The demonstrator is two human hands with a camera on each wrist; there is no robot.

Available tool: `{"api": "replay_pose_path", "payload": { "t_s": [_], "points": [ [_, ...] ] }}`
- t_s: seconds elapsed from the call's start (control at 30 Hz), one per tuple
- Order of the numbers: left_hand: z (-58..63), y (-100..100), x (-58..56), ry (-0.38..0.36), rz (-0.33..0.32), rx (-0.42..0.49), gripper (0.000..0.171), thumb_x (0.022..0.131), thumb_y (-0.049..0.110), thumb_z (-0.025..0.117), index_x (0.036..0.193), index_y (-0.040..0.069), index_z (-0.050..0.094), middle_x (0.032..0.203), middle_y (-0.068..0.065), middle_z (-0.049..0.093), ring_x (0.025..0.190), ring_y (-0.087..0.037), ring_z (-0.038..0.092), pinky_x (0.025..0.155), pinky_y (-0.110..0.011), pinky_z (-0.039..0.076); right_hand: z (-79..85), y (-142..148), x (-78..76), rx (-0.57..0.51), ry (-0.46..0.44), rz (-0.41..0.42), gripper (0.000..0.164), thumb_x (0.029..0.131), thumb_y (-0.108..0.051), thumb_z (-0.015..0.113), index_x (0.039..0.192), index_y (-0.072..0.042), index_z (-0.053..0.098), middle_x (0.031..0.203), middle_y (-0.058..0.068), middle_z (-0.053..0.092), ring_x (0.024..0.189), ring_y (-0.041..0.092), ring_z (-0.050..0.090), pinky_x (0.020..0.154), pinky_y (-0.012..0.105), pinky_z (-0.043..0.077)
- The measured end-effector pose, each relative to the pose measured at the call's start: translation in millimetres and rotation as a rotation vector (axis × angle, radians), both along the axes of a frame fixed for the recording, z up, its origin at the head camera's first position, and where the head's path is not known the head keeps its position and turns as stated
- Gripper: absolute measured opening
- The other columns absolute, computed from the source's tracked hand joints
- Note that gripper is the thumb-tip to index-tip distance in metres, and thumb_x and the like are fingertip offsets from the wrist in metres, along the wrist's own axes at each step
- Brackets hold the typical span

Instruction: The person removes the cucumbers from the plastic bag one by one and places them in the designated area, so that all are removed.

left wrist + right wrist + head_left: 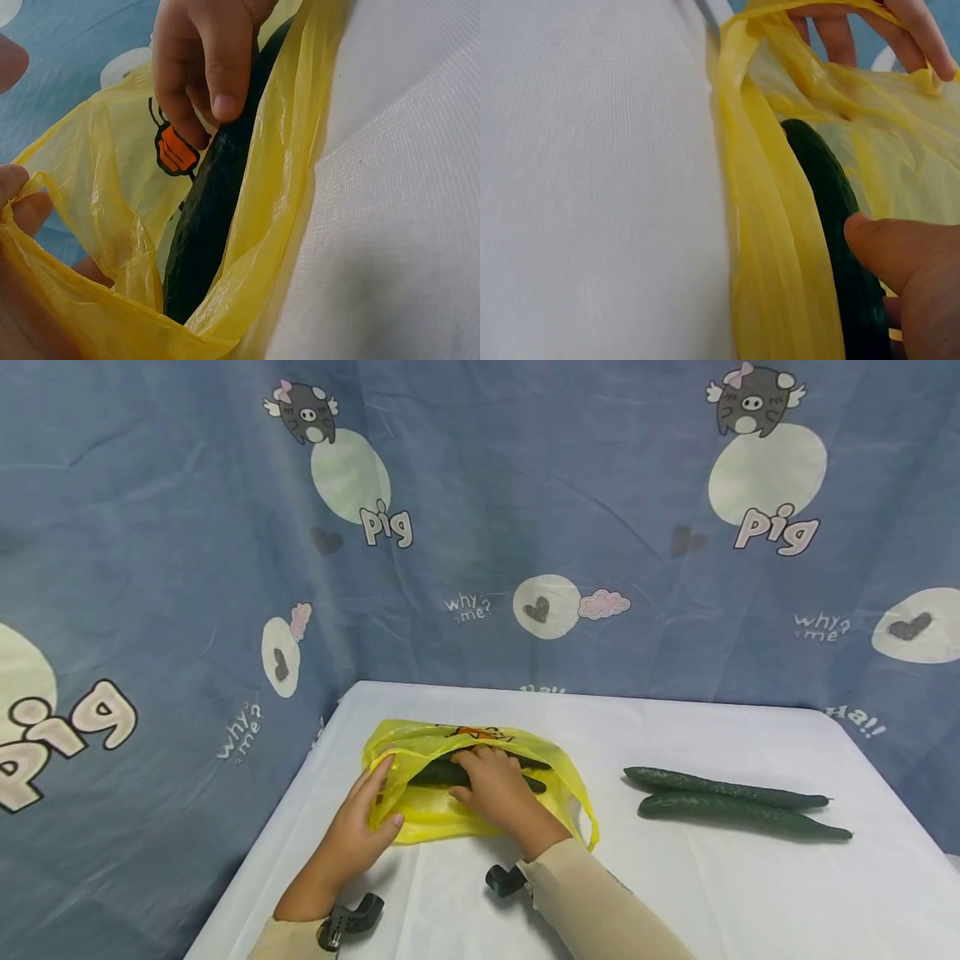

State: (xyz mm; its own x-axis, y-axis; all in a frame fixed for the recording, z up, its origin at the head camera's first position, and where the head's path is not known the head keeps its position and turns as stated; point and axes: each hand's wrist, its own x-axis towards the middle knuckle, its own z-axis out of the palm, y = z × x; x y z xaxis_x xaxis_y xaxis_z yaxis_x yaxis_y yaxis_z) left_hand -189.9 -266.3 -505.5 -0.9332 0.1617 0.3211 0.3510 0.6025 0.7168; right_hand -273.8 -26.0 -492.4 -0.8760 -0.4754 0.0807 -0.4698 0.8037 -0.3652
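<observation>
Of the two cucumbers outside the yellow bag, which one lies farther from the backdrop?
The front cucumber, whose tip reaches farther right in the head view; the rear cucumber lies nearer the backdrop.

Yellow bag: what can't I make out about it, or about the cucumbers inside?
Head view: the right hand covers part of the front cucumber and of the rear cucumber in the yellow bag.
Head view: the bag's print is creased and too small to make out.
Right wrist view: the picture's bottom edge cuts off the cucumber.
Right wrist view: the hand hides most of its own fingers, leaving the grip unclear.
</observation>
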Motion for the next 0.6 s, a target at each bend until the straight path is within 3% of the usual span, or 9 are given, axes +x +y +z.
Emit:
{"api": "replay_pose_path", "payload": {
  "t_s": [0.23, 0.43, 0.6],
  "points": [
    [-2.2, -0.9, 0.9, 0.0, 0.001, -0.016, 0.091, 0.095, 0.012, 0.071, 0.167, 0.036, 0.022, 0.174, 0.004, 0.022, 0.151, -0.026, 0.038, 0.119, -0.041, 0.039, -5.7, -18.7, -4.2, -0.012, 0.01, -0.07, 0.056, 0.095, -0.054, 0.071, 0.146, -0.031, 0.062, 0.15, 0.002, 0.059, 0.139, 0.035, 0.051, 0.103, 0.058, 0.043],
    [-4.0, -1.3, 0.1, -0.018, -0.009, -0.007, 0.092, 0.095, 0.012, 0.071, 0.167, 0.038, 0.02, 0.174, 0.004, 0.021, 0.149, -0.031, 0.041, 0.117, -0.061, 0.038, -4.3, -37.6, -5.4, 0.012, -0.018, -0.118, 0.059, 0.092, -0.058, 0.074, 0.145, -0.033, 0.064, 0.153, 0.0, 0.058, 0.14, 0.041, 0.049, 0.103, 0.065, 0.04],
    [-1.0, -1.4, 0.5, -0.016, -0.009, -0.023, 0.092, 0.094, 0.012, 0.072, 0.168, 0.036, 0.021, 0.174, 0.003, 0.023, 0.149, -0.032, 0.043, 0.116, -0.062, 0.038, -8.0, -46.4, -3.9, 0.041, -0.019, -0.165, 0.064, 0.09, -0.062, 0.074, 0.144, -0.031, 0.065, 0.151, 0.002, 0.059, 0.142, 0.039, 0.046, 0.103, 0.066, 0.039]
  ]
}}
